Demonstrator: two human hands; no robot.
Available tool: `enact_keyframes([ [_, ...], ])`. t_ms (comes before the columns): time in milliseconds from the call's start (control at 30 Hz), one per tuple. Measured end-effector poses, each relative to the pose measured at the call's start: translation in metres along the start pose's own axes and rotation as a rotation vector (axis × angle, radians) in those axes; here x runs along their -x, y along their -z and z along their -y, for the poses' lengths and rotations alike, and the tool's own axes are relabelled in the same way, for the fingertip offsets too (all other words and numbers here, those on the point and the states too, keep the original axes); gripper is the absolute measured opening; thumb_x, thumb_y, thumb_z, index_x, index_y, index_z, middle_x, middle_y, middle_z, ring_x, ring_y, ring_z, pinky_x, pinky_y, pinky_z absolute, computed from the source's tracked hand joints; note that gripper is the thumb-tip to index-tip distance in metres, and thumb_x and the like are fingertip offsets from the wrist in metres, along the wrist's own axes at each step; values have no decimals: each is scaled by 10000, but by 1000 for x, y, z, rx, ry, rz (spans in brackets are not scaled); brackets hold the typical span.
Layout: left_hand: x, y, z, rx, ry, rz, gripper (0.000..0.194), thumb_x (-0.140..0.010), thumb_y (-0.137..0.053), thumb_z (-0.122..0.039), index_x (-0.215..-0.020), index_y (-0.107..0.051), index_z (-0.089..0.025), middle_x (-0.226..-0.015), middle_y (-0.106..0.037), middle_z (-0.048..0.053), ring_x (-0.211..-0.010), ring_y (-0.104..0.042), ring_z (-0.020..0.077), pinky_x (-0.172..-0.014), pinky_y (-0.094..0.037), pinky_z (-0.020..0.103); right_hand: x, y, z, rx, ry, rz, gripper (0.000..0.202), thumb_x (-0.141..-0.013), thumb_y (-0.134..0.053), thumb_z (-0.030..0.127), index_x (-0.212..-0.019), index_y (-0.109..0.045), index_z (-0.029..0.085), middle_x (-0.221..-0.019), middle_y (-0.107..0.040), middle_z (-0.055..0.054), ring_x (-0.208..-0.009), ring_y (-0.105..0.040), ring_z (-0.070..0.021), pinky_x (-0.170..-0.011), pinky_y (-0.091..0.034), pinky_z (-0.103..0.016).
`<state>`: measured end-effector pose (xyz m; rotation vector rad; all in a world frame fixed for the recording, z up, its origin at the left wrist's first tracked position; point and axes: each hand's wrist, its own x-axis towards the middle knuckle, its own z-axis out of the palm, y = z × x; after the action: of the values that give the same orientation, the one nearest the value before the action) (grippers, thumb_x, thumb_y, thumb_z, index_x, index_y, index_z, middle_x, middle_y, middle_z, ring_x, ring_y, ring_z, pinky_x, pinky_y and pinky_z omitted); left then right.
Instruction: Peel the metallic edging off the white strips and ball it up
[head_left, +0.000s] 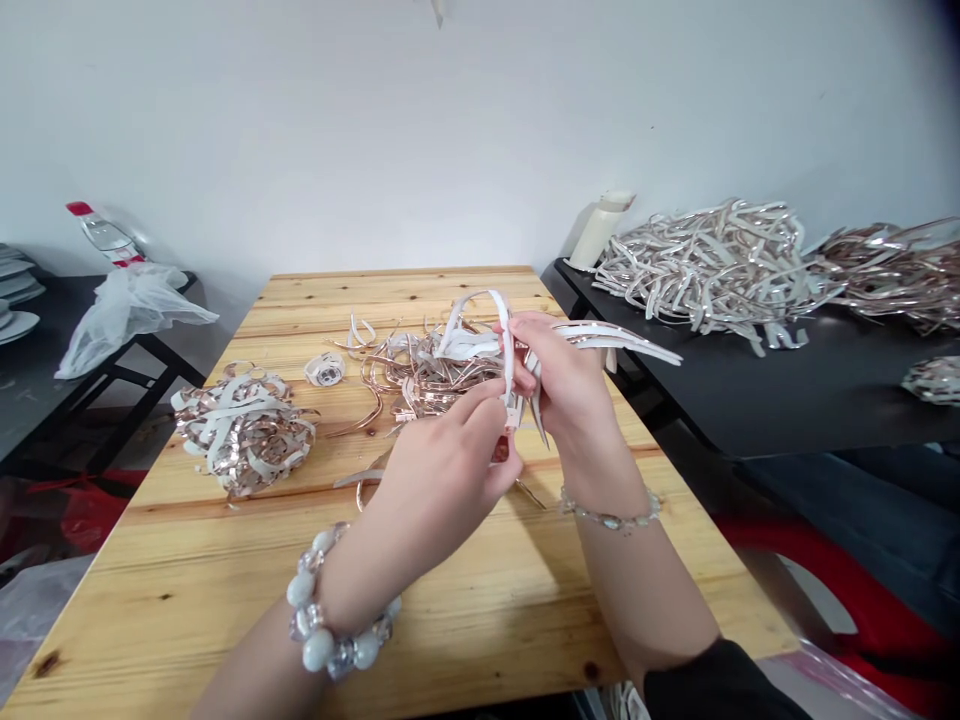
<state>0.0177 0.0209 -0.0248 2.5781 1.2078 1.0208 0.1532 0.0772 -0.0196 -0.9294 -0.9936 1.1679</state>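
In the head view, the person's left hand (446, 460) is closed in a narrow pinch, thumb and fingers together on the lower end of a pale strip (508, 365) that rises and arches over in a loop above the near half of the pile. The right hand (570, 385), just beside it and slightly farther off, is curled around a bunch of strips (630, 342) whose white and shiny copper-toned ends stick out to the right; its fingertips also meet the looped strip. Both hands are above the middle of a wooden table (187, 600). Beyond and below them lies a loose pile (420, 365) of curling strips, with a small white roll (325, 369) to its left and, farther left and nearer, a tangled bundle (244, 430). A beaded bracelet (319, 648) circles the left wrist, a finer bracelet (630, 522) the right. On a black table (675, 390) at the right rest a big heap of strips (712, 265) and a pale cylinder (600, 230). At the far left, a bottle (109, 238) leans behind a white translucent bag (131, 310).
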Motion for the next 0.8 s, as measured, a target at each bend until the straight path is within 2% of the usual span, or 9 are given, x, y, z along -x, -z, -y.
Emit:
enact_keyframes([
  [133, -2, 10, 9, -42, -1, 5, 124, -817, -488, -119, -705, -492, -173, -1145, -684, 19, -532, -535, 81, -467, -348, 242, -6, 6, 1, -128, -34, 14, 117, -742, -561, 214, -667, -621, 146, -430, -491, 55, -314, -287, -23, -337, -225, -175],
  [200, -3, 16, 13, -55, 12, -11, 93, -825, -484, -121, -770, -539, -171, -1111, -694, 17, -500, -495, 67, -478, -354, 237, -8, 7, 2, -192, -56, 27, 97, -724, -567, 200, -656, -601, 140, -511, -541, 38, -319, -258, -6, -330, -201, -173],
  [300, -4, 22, 17, -52, 28, 1, 136, -826, -482, -133, -897, -589, -179, -876, -708, 8, -507, -478, 82, -497, -362, 231, -10, 7, 3, -263, -102, 116, 123, -733, -580, 199, -628, -573, 135, -504, -468, 57, -332, -223, 3, -330, -195, -154],
  [367, -4, 24, 18, 0, 46, 17, 134, -827, -490, -144, -902, -594, -182, -811, -689, 4, -540, -494, 92, -523, -383, 232, -10, 7, 4, -323, -162, 150, 111, -738, -567, 180, -636, -565, 134, -514, -432, 69, -339, -195, 5, -321, -194, -138],
  [533, -5, 25, 20, 121, 99, -28, 102, -839, -508, -146, -750, -550, -176, -1033, -691, 38, -658, -551, 100, -632, -438, 253, -7, 5, 5, -404, -284, 176, 43, -729, -539, 159, -690, -549, 145, -539, -409, 84, -348, -147, -1, -301, -191, -118],
  [600, -5, 24, 22, 104, 110, -45, 63, -837, -515, -146, -828, -570, -176, -970, -696, 40, -652, -559, 106, -628, -438, 256, -5, 4, 5, -384, -299, 205, 50, -741, -549, 171, -699, -553, 145, -525, -400, 88, -342, -150, 0, -301, -196, -116],
  [667, -5, 22, 23, 80, 106, -69, 194, -824, -524, -126, -1008, -566, -169, -918, -692, 37, -642, -570, 112, -606, -435, 252, -3, 2, 4, -372, -316, 234, 61, -760, -553, 176, -713, -567, 140, -523, -421, 86, -336, -170, 4, -302, -205, -114],
  [733, -5, 21, 24, 61, 85, -84, 334, -815, -502, -78, -1132, -531, -178, -952, -691, 35, -695, -600, 122, -629, -445, 252, 1, -1, 3, -373, -325, 262, 86, -789, -547, 183, -731, -583, 132, -529, -459, 77, -330, -208, 8, -306, -218, -110],
  [800, -5, 20, 24, 71, 35, -81, 312, -816, -465, -35, -1061, -572, -195, -968, -690, 24, -763, -612, 130, -680, -454, 258, 5, -5, 2, -367, -306, 293, 115, -817, -536, 194, -740, -592, 129, -523, -486, 69, -323, -249, 7, -313, -236, -112],
])
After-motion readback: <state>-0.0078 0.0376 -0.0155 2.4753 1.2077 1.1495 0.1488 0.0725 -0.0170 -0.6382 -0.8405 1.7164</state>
